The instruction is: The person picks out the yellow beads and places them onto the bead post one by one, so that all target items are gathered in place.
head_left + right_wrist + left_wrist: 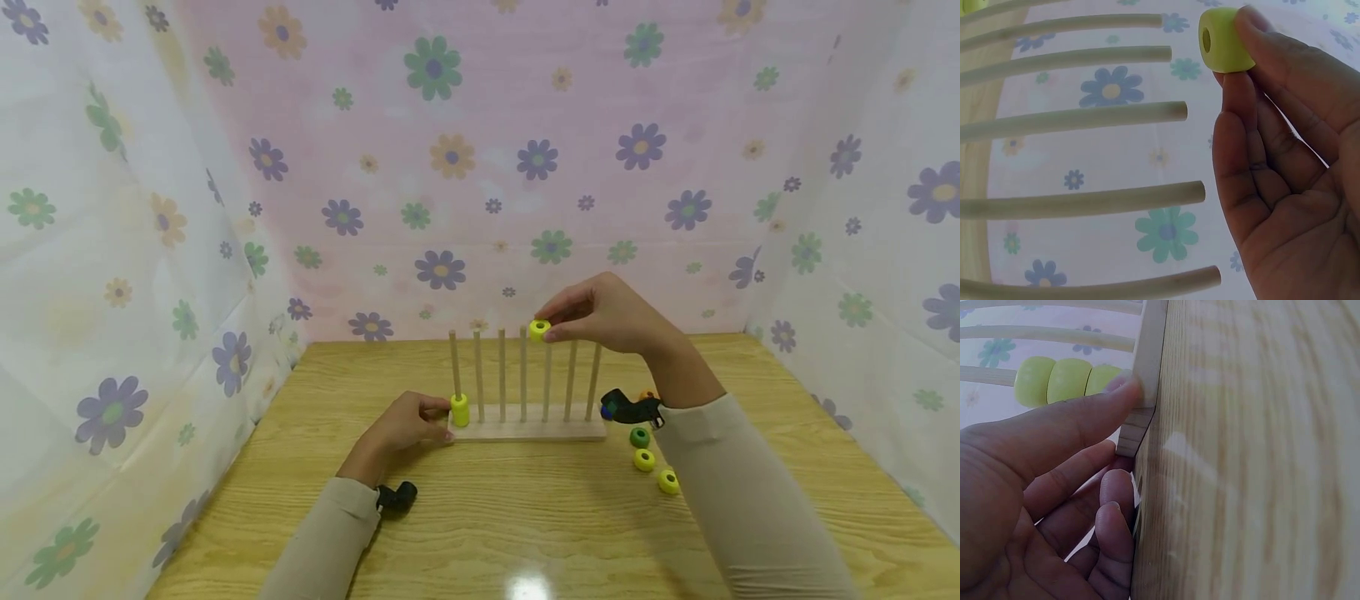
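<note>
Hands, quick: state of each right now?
Left hand: closed, gripping the end of the wooden base.
Right hand: closed, pinching a yellow bead between thumb and fingers.

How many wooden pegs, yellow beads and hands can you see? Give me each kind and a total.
Wooden pegs: 7
Yellow beads: 6 (3 stacked on one peg, 1 in the right hand's fingers, 2 on the table)
Hands: 2, right and left
Total: 15
</note>
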Available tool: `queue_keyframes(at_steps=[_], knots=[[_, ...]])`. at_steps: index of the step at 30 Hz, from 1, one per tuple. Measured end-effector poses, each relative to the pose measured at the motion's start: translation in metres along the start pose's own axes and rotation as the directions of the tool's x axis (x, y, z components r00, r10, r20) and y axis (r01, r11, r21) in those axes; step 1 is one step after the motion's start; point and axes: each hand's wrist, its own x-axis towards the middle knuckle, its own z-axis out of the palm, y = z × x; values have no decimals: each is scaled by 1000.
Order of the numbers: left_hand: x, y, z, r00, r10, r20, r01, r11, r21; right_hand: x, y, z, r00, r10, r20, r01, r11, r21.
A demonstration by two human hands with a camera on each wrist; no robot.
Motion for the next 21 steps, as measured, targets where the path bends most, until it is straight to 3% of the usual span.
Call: queue_keyframes(at_steps=[21], knots=[[2, -3, -1, 1000, 5, 10, -5, 1000, -10, 20, -15, 18, 1000, -17, 3, 17, 999, 36]])
